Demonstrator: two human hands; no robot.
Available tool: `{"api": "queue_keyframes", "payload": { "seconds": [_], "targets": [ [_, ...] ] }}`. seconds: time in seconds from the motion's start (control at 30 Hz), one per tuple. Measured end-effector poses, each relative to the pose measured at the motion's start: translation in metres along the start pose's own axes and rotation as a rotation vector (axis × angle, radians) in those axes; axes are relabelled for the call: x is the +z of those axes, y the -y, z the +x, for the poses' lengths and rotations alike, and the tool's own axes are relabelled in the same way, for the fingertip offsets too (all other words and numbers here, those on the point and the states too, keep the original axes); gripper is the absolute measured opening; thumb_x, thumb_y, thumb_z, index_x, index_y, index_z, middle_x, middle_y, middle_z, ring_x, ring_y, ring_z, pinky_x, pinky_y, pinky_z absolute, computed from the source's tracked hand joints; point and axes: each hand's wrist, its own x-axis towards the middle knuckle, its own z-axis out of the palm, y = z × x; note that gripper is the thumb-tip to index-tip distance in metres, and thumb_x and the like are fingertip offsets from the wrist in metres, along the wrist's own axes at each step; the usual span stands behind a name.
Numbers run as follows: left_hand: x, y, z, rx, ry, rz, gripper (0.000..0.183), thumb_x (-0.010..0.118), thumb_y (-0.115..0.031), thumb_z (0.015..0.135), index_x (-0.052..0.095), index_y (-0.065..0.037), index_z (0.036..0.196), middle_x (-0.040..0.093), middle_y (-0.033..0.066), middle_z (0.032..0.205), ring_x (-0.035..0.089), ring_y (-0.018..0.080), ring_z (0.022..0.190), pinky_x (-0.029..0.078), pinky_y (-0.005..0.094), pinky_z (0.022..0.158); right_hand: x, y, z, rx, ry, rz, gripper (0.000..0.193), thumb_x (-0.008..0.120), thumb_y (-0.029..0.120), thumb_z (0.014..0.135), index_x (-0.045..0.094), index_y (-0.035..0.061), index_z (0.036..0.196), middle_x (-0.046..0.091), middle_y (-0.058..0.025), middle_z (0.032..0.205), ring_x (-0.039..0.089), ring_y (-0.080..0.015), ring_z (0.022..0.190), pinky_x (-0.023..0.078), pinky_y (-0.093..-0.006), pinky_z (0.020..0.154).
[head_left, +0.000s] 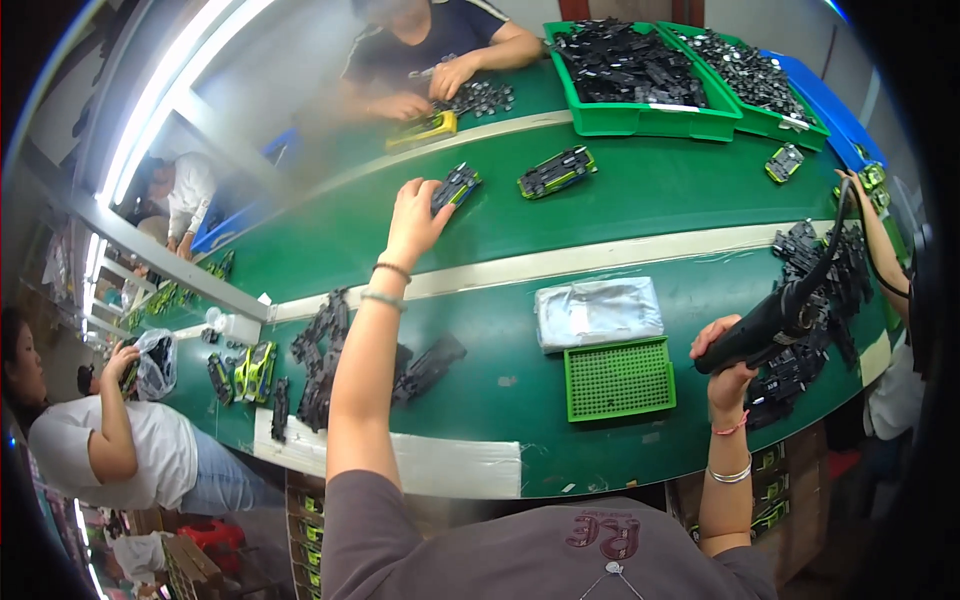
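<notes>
My left hand (413, 220) reaches out over the green conveyor belt (360, 240). Its fingers are closed on a toy car (457, 188) with a black underside and yellow-green edges. To the right of it, a second toy car (557, 172) lies on the belt with its black underside up. My right hand (722, 365) is wrapped round a black electric screwdriver (760, 332) with a cable rising from its far end. The screwdriver's tip is not clearly visible. Under and beside it lies a heap of black car chassis (790, 380).
A green perforated basket (620, 382) and a silvery plastic-wrapped packet (600, 310) sit before me. More black chassis (322, 350) lie near my left forearm. Green bins (650, 122) of black parts stand at the far right. Co-workers sit across the belt and on both sides.
</notes>
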Motion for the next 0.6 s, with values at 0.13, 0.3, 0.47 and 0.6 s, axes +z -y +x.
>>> {"api": "queue_keyframes", "payload": {
  "seconds": [0.13,0.3,0.47,0.6],
  "targets": [
    [0.042,0.008,0.022,-0.261,0.211,0.033,0.039,0.068,-0.025,0.075,0.054,-0.01,0.109,0.055,0.0189,0.107,0.053,0.036,0.098,0.044,0.0442,0.085,0.002,-0.002,-0.002,0.01,-0.024,0.066,0.083,0.051,0.08,0.06,0.045,0.0023,0.087,0.05,-0.0062,0.068,0.051,-0.0152,0.061,0.042,-0.027,0.056],
    [0.049,0.008,0.02,-0.162,0.09,-0.043,0.035,0.071,-0.017,0.072,0.056,-0.008,0.103,0.057,0.0171,0.096,0.055,0.0345,0.09,0.046,0.04,0.078,-0.005,-0.003,-0.001,0.015,-0.057,0.058,0.075,0.055,0.074,0.067,0.049,0.002,0.087,0.053,-0.0055,0.068,0.052,-0.0127,0.062,0.042,-0.0252,0.056],
    [0.015,-0.056,0.001,0.05,-0.066,-0.294,0.036,0.069,-0.006,0.071,0.057,0.0,0.104,0.056,0.0174,0.1,0.055,0.0319,0.089,0.046,0.0372,0.077,-0.006,-0.009,0.009,-0.034,-0.043,0.016,0.071,0.056,0.069,0.07,0.054,-0.0017,0.076,0.054,-0.0058,0.063,0.051,-0.0123,0.056,0.04,-0.0251,0.051],
    [-0.018,-0.16,-0.032,0.213,0.174,-0.482,0.039,0.07,-0.002,0.067,0.059,-0.005,0.104,0.056,0.0162,0.107,0.054,0.0304,0.098,0.045,0.0361,0.082,-0.004,-0.002,0.01,-0.077,-0.053,-0.025,0.067,0.053,0.066,0.074,0.055,-0.0014,0.075,0.055,-0.006,0.061,0.05,-0.0116,0.055,0.038,-0.0242,0.051]
  ]
}}
